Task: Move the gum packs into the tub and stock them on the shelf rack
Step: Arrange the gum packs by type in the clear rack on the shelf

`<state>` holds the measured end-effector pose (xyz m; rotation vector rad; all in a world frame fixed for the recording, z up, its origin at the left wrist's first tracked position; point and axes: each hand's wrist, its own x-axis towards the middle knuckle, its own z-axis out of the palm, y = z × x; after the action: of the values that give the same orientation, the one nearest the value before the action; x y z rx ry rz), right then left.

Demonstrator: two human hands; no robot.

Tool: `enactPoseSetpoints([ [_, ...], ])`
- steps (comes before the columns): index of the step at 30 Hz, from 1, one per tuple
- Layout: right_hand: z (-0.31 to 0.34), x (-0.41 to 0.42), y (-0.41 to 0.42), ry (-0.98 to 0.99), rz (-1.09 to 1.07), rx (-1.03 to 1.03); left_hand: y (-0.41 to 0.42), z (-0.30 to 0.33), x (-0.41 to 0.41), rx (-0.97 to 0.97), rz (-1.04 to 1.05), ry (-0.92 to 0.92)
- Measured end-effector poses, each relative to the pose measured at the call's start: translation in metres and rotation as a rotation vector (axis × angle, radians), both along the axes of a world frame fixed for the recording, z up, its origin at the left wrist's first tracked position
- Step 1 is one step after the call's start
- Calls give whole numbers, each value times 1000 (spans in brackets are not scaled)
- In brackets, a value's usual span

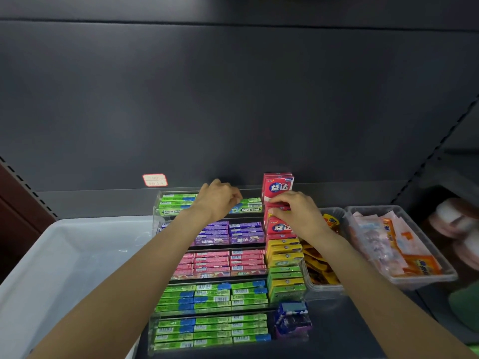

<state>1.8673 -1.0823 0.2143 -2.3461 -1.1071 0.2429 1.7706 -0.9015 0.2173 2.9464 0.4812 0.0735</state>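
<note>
A clear tiered shelf rack (158, 203) holds rows of gum packs: green on the top tier (176, 200), purple (243, 230), pink (212, 263), and green-blue below (212, 294). My left hand (220, 200) reaches over the top tier with its fingers curled onto the green packs there. My right hand (295, 216) pinches a red gum pack (278, 206) in the column of red boxes (277, 186) right of the rack. Yellow and green boxes (285, 268) continue that column downward. The white tub (64, 255) sits at the left.
A blue-purple pack bundle (293, 320) lies in front of the box column. Two clear trays of snack sachets (399, 244) and orange-yellow packets (318, 265) stand at the right. A red-edged price label (154, 180) is stuck on the dark back panel.
</note>
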Motion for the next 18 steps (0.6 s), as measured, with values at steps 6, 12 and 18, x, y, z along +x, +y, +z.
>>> enactPoseSetpoints([
  [6, 4, -1, 3, -27, 10, -10, -1, -4, 0, 42, 14, -12],
  [12, 3, -10, 8, -105, 0, 68, -5, -7, -12, -24, 55, -169],
  [18, 8, -59, 34, -48, 113, 235, -1, -13, -73, -189, 99, -507],
])
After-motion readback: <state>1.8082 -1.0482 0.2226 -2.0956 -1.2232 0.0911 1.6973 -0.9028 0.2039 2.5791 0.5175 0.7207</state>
